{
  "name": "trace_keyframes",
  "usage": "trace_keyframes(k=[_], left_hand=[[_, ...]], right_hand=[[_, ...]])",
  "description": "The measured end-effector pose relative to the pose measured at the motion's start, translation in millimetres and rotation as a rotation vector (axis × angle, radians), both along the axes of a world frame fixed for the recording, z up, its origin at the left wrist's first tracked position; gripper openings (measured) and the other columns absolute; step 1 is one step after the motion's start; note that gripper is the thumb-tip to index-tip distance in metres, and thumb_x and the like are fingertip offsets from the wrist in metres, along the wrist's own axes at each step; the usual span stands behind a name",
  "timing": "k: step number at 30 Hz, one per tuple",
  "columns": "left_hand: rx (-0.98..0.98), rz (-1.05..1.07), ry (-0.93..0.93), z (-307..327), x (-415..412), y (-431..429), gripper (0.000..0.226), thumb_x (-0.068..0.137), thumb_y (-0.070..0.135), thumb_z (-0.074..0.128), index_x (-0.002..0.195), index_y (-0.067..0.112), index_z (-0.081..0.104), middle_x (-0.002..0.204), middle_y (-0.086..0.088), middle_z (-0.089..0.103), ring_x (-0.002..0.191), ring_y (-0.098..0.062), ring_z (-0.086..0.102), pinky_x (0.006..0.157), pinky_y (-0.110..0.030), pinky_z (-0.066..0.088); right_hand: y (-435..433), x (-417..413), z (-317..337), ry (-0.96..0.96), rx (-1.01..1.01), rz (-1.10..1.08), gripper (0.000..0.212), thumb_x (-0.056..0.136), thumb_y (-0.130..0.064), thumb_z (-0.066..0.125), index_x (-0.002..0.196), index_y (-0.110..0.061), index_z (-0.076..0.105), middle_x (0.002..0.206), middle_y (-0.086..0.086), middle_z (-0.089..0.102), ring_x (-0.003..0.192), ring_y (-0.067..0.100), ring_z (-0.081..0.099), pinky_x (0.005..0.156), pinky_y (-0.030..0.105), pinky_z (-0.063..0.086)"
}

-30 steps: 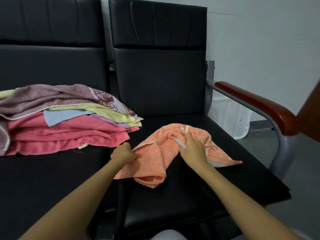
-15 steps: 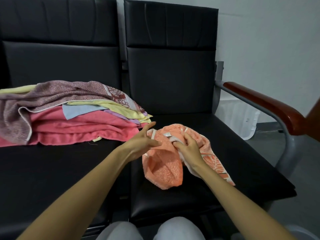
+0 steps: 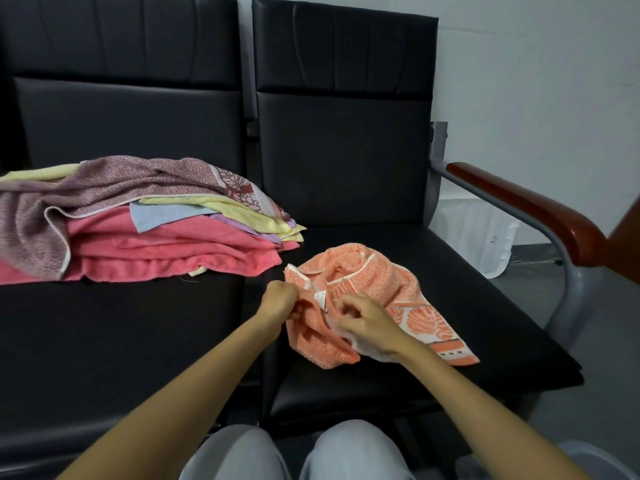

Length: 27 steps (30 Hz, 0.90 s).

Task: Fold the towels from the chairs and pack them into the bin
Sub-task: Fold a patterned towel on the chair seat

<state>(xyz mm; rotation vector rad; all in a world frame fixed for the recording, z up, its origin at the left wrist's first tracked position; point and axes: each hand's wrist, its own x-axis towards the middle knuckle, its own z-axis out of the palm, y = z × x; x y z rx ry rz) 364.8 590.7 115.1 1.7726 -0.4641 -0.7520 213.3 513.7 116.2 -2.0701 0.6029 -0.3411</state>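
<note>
Where the left hand [image 3: 278, 299] hung open beside the cloth half a second ago, its fingers [image 3: 288, 293] are now curled tight, pinching the near hem of the orange towel [image 3: 381, 282]. The right hand [image 3: 369, 325] stays on the towel too, its fingers [image 3: 348, 304] bent and pinching a fold just right of the white care label [image 3: 320, 299]. The towel, spread wider 1 second ago, is now bunched into a heap under and just beyond both sets of fingers, on the seat of the right chair [image 3: 467, 317]. I read that as hunting for the corners: no fold is made yet, and nothing is packed.

Counting: 2 hands, 1 orange towel in them, 2 black chairs, 1 wooden armrest [image 3: 526, 209] well right of the fingers, and 1 pile of towels [image 3: 138, 233] on the left chair [image 3: 104, 341], up and left of the left fingers. The pile shows at least 5 colours; the exact number I cannot tell.
</note>
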Motion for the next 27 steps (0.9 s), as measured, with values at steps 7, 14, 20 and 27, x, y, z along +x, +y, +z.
trace_keyframes(k=[7,14,20,27], left_hand=[[-0.014,-0.028,0.119,13.2,4.5,7.7,0.041,0.096,0.03,0.044,0.112,-0.006,0.056,0.088,-0.01,0.058,0.073,-0.019,0.059,0.055,-0.028,0.051],[0.141,-0.18,-0.106,21.5,3.6,6.5,0.019,0.082,0.017,0.069,0.085,-0.001,0.063,0.074,-0.012,0.065,0.054,-0.014,0.064,0.051,-0.022,0.055],[0.202,-0.407,-0.418,26.9,-2.2,12.5,0.008,0.083,0.003,0.059,0.077,0.001,0.064,0.079,-0.011,0.061,0.075,-0.019,0.058,0.073,-0.031,0.05],[0.169,-0.401,-0.912,56.1,-1.4,17.1,0.023,0.079,-0.008,0.042,0.067,0.002,0.058,0.071,-0.008,0.057,0.075,-0.023,0.054,0.062,-0.028,0.037]], right_hand=[[5.9,10.1,4.0,-0.094,-0.319,-0.088,0.009,0.087,-0.013,0.06,0.083,-0.009,0.067,0.088,-0.009,0.062,0.083,0.001,0.047,0.08,0.021,0.038],[15.1,3.4,-3.7,-0.092,-0.477,0.124,0.013,0.084,-0.009,0.065,0.094,-0.007,0.074,0.118,0.001,0.067,0.107,0.006,0.059,0.093,0.011,0.04],[1.6,4.1,11.8,-0.2,-0.147,-0.083,0.03,0.082,0.008,0.052,0.099,-0.008,0.07,0.105,0.005,0.068,0.098,0.02,0.064,0.09,0.038,0.053],[-16.9,30.5,49.5,0.324,-0.732,0.216,0.013,0.072,-0.034,0.056,0.071,-0.023,0.051,0.07,-0.008,0.048,0.075,0.014,0.047,0.085,0.034,0.041]])
